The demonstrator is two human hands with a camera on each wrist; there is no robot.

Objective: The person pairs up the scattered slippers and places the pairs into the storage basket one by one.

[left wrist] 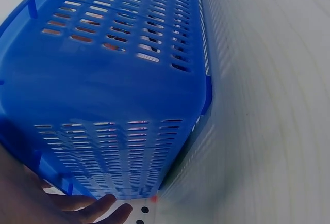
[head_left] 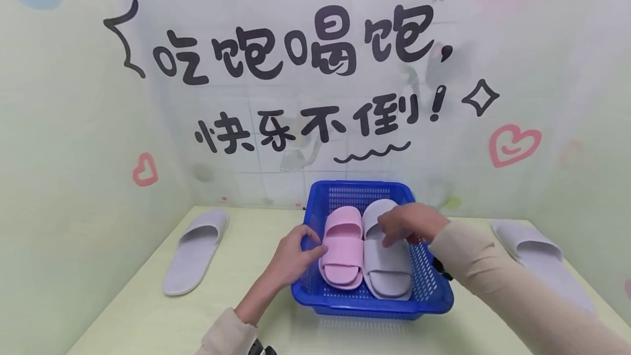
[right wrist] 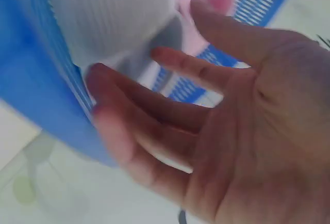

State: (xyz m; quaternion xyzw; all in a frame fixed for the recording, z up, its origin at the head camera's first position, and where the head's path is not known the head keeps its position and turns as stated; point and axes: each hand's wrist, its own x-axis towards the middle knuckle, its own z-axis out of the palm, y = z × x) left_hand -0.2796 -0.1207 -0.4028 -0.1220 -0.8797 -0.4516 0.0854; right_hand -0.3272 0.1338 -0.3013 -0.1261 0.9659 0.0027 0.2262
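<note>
A blue plastic basket [head_left: 367, 305] stands on the table, holding pink slippers [head_left: 342, 251] on its left and grey slippers [head_left: 388, 259] on its right. Each colour looks like a pair laid one over the other. My left hand [head_left: 292, 256] is at the basket's left rim, thumb and fingers apart, thumb tip by the pink slippers. Over the grey slippers, my right hand [head_left: 406, 223] reaches in from the right. The right wrist view shows the right hand's fingers [right wrist: 170, 115] loosely bent and spread beside the grey slipper, with no grip on it.
One grey slipper [head_left: 196, 253] lies on the table to the left of the basket. Another grey slipper [head_left: 542, 256] lies at the right edge, partly behind the right sleeve. A printed wall sheet [head_left: 296, 92] rises behind the table [head_left: 133, 316].
</note>
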